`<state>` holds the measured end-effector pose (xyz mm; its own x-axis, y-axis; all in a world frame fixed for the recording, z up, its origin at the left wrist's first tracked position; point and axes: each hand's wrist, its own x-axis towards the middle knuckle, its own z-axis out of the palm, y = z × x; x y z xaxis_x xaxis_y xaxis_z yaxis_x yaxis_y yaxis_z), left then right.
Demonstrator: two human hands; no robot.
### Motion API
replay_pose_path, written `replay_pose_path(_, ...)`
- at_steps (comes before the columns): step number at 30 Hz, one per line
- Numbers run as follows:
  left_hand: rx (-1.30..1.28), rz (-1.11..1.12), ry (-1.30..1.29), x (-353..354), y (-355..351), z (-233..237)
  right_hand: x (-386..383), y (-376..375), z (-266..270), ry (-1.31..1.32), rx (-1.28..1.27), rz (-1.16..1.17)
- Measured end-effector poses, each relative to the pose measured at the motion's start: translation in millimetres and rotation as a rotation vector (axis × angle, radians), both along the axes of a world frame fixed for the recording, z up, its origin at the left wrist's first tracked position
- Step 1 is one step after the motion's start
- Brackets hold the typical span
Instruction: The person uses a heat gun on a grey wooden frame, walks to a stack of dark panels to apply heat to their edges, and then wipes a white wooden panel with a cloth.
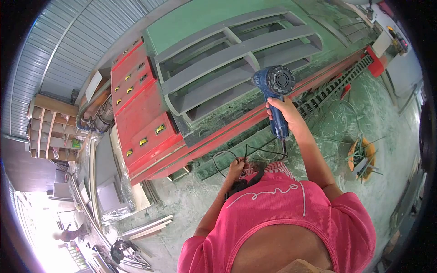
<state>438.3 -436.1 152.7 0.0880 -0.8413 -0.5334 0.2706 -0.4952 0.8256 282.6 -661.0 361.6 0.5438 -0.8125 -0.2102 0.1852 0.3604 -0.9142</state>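
Observation:
My right hand (283, 109) is wrapped round the handle of a blue heat gun (274, 82), held up in front of me. Its round vented back faces me, and its front end reaches toward a grey slatted frame (241, 48). A black power cord (266, 150) runs down from the handle and loops across to the left. Low by my waist, my left hand (236, 169) is closed on the cord, with its fingers partly hidden. The grey frame has curved slats and lies on a green-topped workbench (177, 20).
Red drawers (141, 100) with yellow handles form the bench's left end. A black toothed rail (337, 84) runs along its near side. An orange bucket (362, 159) of offcuts stands on the floor at right. Strips (148, 227) lie on the floor at left, near a wooden shelf (52, 129).

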Motion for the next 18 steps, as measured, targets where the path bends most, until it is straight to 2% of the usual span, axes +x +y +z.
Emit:
replay_pose_path(6, -0.021, 0.026, -0.025, 1, 1, -5, 15, 8, 23, 0.005, -0.007, 0.011)
replay_pose_path(10, -0.022, -0.018, -0.067, 5, 3, -9, 38, 10, 52, -0.020, -0.095, 0.103)
replay_pose_path(15, 0.029, 0.092, 0.024, 7, 7, -7, 84, 11, 81, -0.073, -0.125, 0.287)
replay_pose_path(18, 0.046, 0.182, -0.009, 5, 10, 0, 120, 20, 94, -0.151, -0.099, 0.380)
